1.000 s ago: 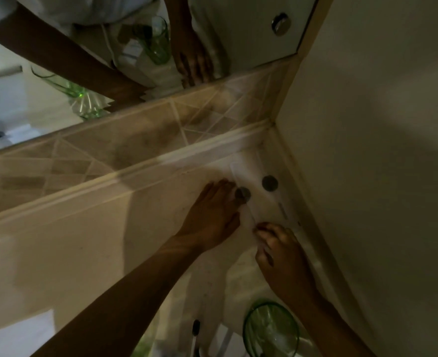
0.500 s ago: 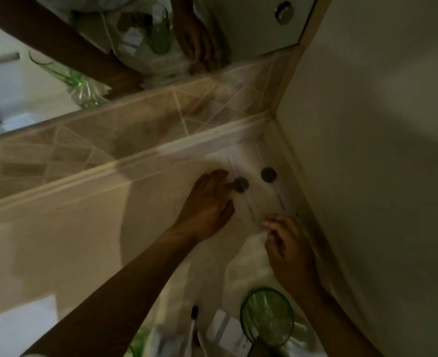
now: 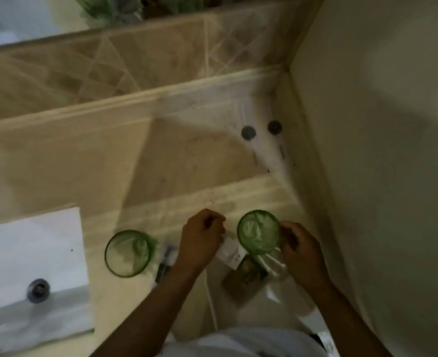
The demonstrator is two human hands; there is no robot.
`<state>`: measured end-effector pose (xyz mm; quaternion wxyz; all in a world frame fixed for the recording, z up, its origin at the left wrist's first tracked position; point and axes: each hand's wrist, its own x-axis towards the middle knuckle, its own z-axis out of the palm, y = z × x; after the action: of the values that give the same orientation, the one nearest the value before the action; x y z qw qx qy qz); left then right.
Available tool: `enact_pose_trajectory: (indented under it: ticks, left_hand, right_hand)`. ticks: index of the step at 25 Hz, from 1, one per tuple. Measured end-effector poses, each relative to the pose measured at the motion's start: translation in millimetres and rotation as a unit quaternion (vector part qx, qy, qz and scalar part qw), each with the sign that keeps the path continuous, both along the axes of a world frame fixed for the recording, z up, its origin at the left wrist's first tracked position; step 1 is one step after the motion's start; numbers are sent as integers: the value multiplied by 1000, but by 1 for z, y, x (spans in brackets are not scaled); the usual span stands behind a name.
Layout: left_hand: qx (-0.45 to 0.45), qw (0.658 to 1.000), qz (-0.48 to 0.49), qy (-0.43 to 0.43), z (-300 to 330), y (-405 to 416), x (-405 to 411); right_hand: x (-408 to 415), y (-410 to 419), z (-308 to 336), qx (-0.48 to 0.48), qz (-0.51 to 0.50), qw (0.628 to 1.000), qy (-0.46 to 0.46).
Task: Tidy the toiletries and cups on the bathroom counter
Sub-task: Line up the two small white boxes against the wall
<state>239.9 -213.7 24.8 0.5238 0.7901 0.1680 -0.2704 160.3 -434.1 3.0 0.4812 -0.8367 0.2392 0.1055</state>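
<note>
On the beige stone table, a green glass cup stands at 6 o'clock, with a second green glass cup well apart at its 9 o'clock. A white paper packet lies between them, touching the first cup's 8 o'clock side. Two dark round caps lie near the corner at 12 o'clock. The white sink sits at 8 o'clock.

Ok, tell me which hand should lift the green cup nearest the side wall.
Right. The right hand is already against that green cup, fingers curled at its side. The left hand is busy at the white packet beside it.
</note>
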Motion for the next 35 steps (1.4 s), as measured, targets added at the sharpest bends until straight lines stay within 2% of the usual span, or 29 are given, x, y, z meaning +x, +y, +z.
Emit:
enact_pose_trajectory:
  ticks: [4, 10, 17, 20, 23, 26, 30, 33, 35]
  left_hand:
    - [6, 1000, -16, -1, 6, 15, -48]
    - [-11, 1000, 23, 14, 15, 41, -97]
    - [-7, 999, 52, 9, 20, 75, -135]
    - [-1, 997, 77, 9, 15, 100, -150]
    - [-3, 995, 102, 10, 13, 120, -163]
    - [-11, 992, 128, 22, 14, 134, -174]
    - [-47, 984, 166, 42, 19, 138, -181]
    - [-120, 970, 201, 60, 26, 133, -182]
    - [-189, 954, 219, 74, 31, 130, -179]
  right_hand:
    - [-25, 11, 10, -17, 14, 999, 30]
    - [-57, 35, 19, -31, 68, 996, 57]
    - [-74, 63, 36, -104, 85, 991, 11]
    - [-70, 92, 39, -153, 172, 973, -27]
    - [-58, 127, 37, -220, 264, 939, -25]
    - [-37, 146, 29, -276, 252, 927, 29]
    - [-32, 144, 24, -307, 218, 926, 36]
    - [-46, 146, 36, -251, 226, 941, -20]
    - [-60, 151, 50, -234, 269, 932, -71]
